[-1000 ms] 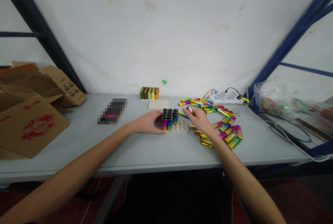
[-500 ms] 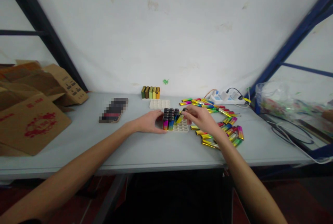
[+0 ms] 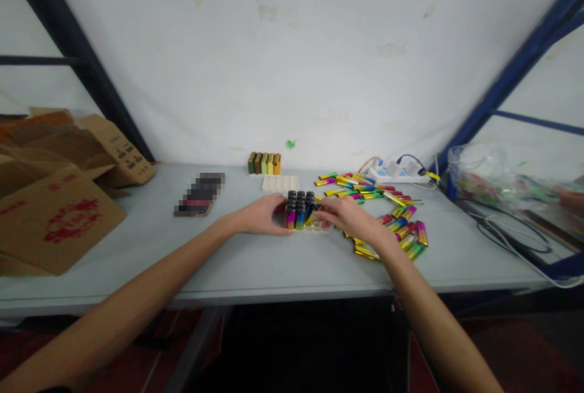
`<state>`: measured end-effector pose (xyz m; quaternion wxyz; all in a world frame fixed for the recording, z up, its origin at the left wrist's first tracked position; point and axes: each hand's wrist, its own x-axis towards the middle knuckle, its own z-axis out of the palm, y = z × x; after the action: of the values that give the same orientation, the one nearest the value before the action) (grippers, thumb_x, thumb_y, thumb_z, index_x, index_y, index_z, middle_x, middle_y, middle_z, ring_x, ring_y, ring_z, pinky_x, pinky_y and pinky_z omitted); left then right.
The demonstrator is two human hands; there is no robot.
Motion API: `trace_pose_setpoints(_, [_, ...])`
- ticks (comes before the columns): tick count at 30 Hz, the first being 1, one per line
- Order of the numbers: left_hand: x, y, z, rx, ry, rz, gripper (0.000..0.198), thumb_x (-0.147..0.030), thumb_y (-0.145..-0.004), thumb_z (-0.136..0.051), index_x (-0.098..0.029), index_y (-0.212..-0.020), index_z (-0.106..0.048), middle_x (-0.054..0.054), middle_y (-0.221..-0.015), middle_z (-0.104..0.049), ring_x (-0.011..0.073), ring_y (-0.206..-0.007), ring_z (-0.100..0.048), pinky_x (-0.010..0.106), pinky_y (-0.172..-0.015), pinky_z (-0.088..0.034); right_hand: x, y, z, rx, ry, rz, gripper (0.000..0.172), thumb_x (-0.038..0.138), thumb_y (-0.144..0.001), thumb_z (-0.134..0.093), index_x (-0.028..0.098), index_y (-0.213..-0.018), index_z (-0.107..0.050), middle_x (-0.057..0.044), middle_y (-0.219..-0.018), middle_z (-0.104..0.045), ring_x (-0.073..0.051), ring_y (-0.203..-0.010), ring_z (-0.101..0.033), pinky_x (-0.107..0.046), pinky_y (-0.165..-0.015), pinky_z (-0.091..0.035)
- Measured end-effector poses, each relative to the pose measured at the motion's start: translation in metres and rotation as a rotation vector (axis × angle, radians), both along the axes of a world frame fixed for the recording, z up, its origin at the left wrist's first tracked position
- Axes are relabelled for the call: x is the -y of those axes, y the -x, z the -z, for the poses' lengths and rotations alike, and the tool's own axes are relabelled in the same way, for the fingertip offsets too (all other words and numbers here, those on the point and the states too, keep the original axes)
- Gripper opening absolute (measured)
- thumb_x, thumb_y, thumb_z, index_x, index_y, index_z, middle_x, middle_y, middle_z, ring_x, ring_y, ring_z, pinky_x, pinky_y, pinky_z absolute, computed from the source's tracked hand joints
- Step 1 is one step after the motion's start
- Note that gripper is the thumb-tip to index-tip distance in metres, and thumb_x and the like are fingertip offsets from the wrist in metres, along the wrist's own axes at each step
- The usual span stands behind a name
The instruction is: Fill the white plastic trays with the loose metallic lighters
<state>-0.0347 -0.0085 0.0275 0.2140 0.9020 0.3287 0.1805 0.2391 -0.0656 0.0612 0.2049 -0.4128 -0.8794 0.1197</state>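
Observation:
A white tray with round holes (image 3: pixel 319 227) lies on the grey table (image 3: pixel 255 259), and several rainbow lighters (image 3: pixel 298 207) stand upright in its left part. My left hand (image 3: pixel 262 213) curls against the tray's left side and steadies it. Over the tray's right part my right hand (image 3: pixel 342 215) pinches a rainbow lighter (image 3: pixel 314 214) beside the standing ones, its lower end in or just above the tray. A loose heap of rainbow lighters (image 3: pixel 392 216) lies to the right of my right hand.
A second white tray (image 3: pixel 279 183) and a row of green, brown and orange lighters (image 3: pixel 263 163) sit near the wall. Cardboard boxes (image 3: pixel 59 192) fill the left end. At the right are a power strip (image 3: pixel 395 171), a plastic bag (image 3: pixel 493 183) and cables.
My right hand carried a lighter from the loose heap leftward and down to the tray beside the standing lighters. My left hand stayed at the tray's left side.

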Motion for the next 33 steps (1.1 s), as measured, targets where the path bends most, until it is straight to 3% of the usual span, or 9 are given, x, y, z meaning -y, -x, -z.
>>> trace_pose_setpoints(4, [-0.001,0.0,0.002,0.012,-0.012,0.011,0.058,-0.055,-0.073,-0.08,-0.017,-0.115,-0.065,0.01,-0.115,-0.072,0.0308,-0.102,-0.068,0.04,-0.092,-0.054,-0.002,0.008,0.008,-0.001,-0.005,0.092,0.02,0.031,-0.1,-0.066,0.017,-0.086,-0.071,-0.006,-0.077,-0.073,-0.018,-0.065,-0.062,-0.027,-0.062,-0.038])
trace_pose_setpoints(8, [-0.003,0.0,0.002,-0.001,-0.031,0.007,0.058,-0.056,-0.071,-0.08,-0.017,-0.112,-0.066,0.01,-0.114,-0.071,0.0311,-0.101,-0.068,0.04,-0.091,-0.053,-0.004,0.005,0.01,-0.01,0.081,0.038,0.02,0.036,-0.097,-0.071,0.017,-0.092,-0.076,-0.008,-0.082,-0.077,-0.019,-0.068,-0.067,-0.027,-0.064,-0.044])
trace_pose_setpoints(15, [0.0,-0.001,-0.001,-0.036,-0.037,-0.019,0.056,-0.061,-0.072,-0.078,-0.016,-0.103,-0.065,0.009,-0.106,-0.07,0.0286,-0.093,-0.066,0.037,-0.083,-0.053,-0.015,-0.058,-0.006,0.012,0.01,0.149,0.018,0.028,-0.097,-0.063,0.019,-0.1,-0.079,-0.01,-0.101,-0.08,-0.024,-0.087,-0.072,-0.035,-0.081,-0.053])
trace_pose_setpoints(20, [-0.001,0.0,0.0,-0.039,-0.035,-0.01,0.056,-0.061,-0.073,-0.078,-0.017,-0.104,-0.064,0.008,-0.105,-0.069,0.0274,-0.091,-0.065,0.037,-0.082,-0.053,-0.022,-0.091,0.001,0.101,0.224,0.184,0.031,0.043,-0.089,-0.072,0.02,-0.11,-0.08,-0.01,-0.114,-0.078,-0.028,-0.1,-0.071,-0.036,-0.088,-0.054])
trace_pose_setpoints(23, [-0.002,0.0,0.0,-0.046,-0.048,-0.01,0.056,-0.06,-0.073,-0.079,-0.016,-0.104,-0.063,0.009,-0.106,-0.068,0.028,-0.092,-0.065,0.039,-0.084,-0.053,-0.023,-0.089,0.005,0.129,0.32,0.136,0.031,0.045,-0.087,-0.073,0.022,-0.105,-0.08,-0.008,-0.111,-0.078,-0.027,-0.1,-0.07,-0.034,-0.087,-0.053])
trace_pose_setpoints(27, [-0.002,-0.001,0.0,-0.056,-0.047,-0.012,0.057,-0.06,-0.073,-0.079,-0.016,-0.104,-0.063,0.01,-0.105,-0.068,0.0286,-0.093,-0.064,0.041,-0.085,-0.053,-0.025,-0.078,0.009,0.121,0.332,0.118,0.023,0.041,-0.087,-0.071,0.02,-0.096,-0.076,-0.009,-0.105,-0.077,-0.026,-0.097,-0.069,-0.034,-0.086,-0.052])
trace_pose_setpoints(30, [-0.001,-0.001,-0.001,-0.052,-0.034,-0.011,0.057,-0.061,-0.073,-0.078,-0.016,-0.104,-0.063,0.009,-0.105,-0.068,0.0285,-0.093,-0.065,0.04,-0.084,-0.053,-0.023,-0.075,0.008,0.051,0.283,0.172,0.028,0.044,-0.092,-0.065,0.018,-0.102,-0.069,-0.01,-0.102,-0.075,-0.024,-0.089,-0.068,-0.033,-0.08,-0.05])
trace_pose_setpoints(33, [-0.001,-0.001,-0.001,-0.046,-0.042,-0.009,0.056,-0.059,-0.073,-0.078,-0.016,-0.105,-0.064,0.009,-0.107,-0.069,0.0286,-0.094,-0.065,0.039,-0.086,-0.053,-0.02,-0.075,0.002,-0.058,0.214,0.191,0.034,0.049,-0.101,-0.054,0.019,-0.114,-0.062,-0.004,-0.083,-0.072,-0.02,-0.073,-0.063,-0.03,-0.07,-0.046])
